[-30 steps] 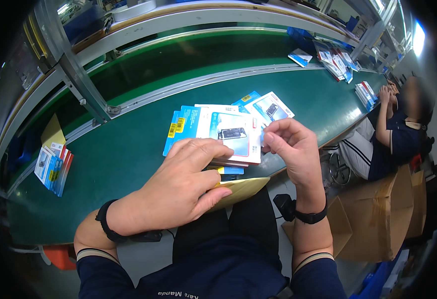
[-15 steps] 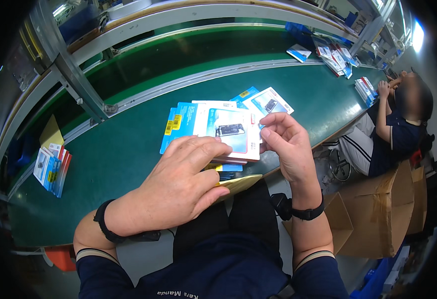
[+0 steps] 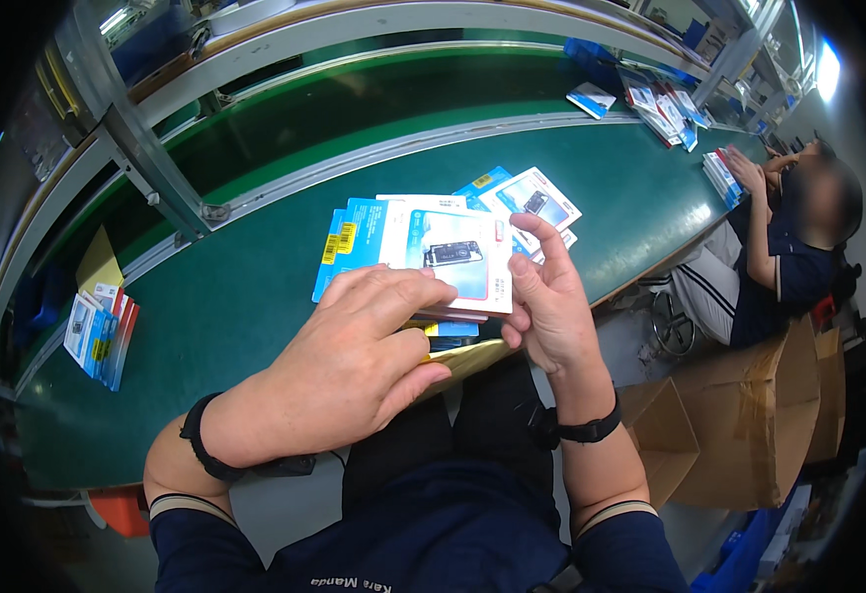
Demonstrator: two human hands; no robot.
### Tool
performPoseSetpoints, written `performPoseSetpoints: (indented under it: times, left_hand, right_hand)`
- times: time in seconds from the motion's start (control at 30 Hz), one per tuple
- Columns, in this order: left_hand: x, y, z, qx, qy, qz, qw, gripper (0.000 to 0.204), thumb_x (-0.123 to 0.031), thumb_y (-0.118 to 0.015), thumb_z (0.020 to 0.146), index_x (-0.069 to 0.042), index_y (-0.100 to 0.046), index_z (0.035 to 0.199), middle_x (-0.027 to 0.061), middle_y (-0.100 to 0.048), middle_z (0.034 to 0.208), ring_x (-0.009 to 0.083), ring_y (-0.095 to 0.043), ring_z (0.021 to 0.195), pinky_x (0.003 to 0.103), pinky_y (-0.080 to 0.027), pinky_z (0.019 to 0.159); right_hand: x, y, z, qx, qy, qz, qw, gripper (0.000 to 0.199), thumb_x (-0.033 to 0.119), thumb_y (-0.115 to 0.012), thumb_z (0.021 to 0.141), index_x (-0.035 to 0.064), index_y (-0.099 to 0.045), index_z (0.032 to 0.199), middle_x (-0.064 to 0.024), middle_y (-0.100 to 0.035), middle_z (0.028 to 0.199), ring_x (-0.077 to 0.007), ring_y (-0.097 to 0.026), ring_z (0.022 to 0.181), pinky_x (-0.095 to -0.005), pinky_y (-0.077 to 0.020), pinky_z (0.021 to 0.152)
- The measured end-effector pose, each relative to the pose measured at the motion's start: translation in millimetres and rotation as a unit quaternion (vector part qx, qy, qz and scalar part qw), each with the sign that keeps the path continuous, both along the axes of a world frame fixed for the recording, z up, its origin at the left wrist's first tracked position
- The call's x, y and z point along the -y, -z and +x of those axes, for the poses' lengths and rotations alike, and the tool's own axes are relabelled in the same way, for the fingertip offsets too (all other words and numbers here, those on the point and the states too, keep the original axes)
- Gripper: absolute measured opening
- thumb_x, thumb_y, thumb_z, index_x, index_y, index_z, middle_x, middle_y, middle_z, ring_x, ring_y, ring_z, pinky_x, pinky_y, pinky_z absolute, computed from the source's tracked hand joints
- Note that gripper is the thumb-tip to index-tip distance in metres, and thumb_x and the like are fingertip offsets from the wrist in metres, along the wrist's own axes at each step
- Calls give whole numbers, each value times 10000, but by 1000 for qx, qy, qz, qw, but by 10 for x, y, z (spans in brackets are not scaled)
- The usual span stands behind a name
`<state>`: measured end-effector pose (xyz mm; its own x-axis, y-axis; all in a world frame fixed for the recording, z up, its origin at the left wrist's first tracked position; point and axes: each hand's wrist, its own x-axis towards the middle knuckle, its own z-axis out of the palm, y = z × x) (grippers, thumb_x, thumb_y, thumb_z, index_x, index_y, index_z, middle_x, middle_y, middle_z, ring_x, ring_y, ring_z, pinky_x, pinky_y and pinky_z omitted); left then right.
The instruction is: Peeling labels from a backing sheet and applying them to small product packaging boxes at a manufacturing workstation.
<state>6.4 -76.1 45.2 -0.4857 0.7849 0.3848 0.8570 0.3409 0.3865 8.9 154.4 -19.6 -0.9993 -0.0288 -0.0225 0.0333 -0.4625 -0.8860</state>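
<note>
A stack of flat white-and-blue packaged cards (image 3: pixel 453 252) sits between my two hands, above the near edge of the green table (image 3: pixel 235 306). My left hand (image 3: pixel 354 361) lies over the stack's lower left corner, fingers curled on it, with a yellow envelope (image 3: pixel 467 361) under the palm. My right hand (image 3: pixel 549 301) pinches the stack's right edge with thumb and forefinger. More blue-and-white packages (image 3: pixel 527 198) lie fanned on the table just behind the stack.
A small pile of packages (image 3: pixel 97 331) and a yellow envelope (image 3: pixel 97 262) lie at the table's left end. Another person (image 3: pixel 788 247) sits at the right beside more packages (image 3: pixel 665 109). Brown cardboard boxes (image 3: pixel 749 425) stand on the floor to my right.
My right hand has shifted slightly along the stack's right edge, the forefinger now raised against it. The left hand stays on the stack.
</note>
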Motion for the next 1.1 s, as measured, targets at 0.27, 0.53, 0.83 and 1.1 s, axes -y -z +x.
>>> performPoseSetpoints:
  times: [0.27,0.53,0.83,1.1]
  left_hand:
    - [-18,-2,9,-8,-2,-3,1000,240,-149,-761,776,-23,-562,731,161,-556,1289,352,-536,1208,477,-400,1005]
    - [-6,-26,8,1,16,0,1000,248,-158,-768,774,-28,-561,731,166,-547,1300,365,-523,1228,490,-396,1017]
    - [29,-112,51,-17,11,108,994,205,-150,-749,791,-35,-588,735,170,-602,1192,345,-578,1102,463,-445,940]
    - [-15,11,84,35,56,77,995,190,-137,-761,787,-49,-593,774,89,-650,973,267,-628,804,354,-507,702]
  right_hand:
    - [137,224,-19,-9,-6,-165,986,546,258,-568,1003,188,-298,1472,2,-591,863,-37,-453,551,-198,-409,445]
    - [122,45,-5,-52,55,25,997,642,184,-613,967,117,-259,1499,-50,-611,861,-70,-541,591,-209,-461,455]
    - [-407,-26,-122,-124,222,19,967,426,122,-516,990,64,-378,1388,-112,-644,1022,-123,-622,715,-245,-502,512]
    - [-568,182,-197,-51,288,85,953,418,151,-579,982,48,-401,1346,-78,-641,847,-102,-576,613,-249,-519,526]
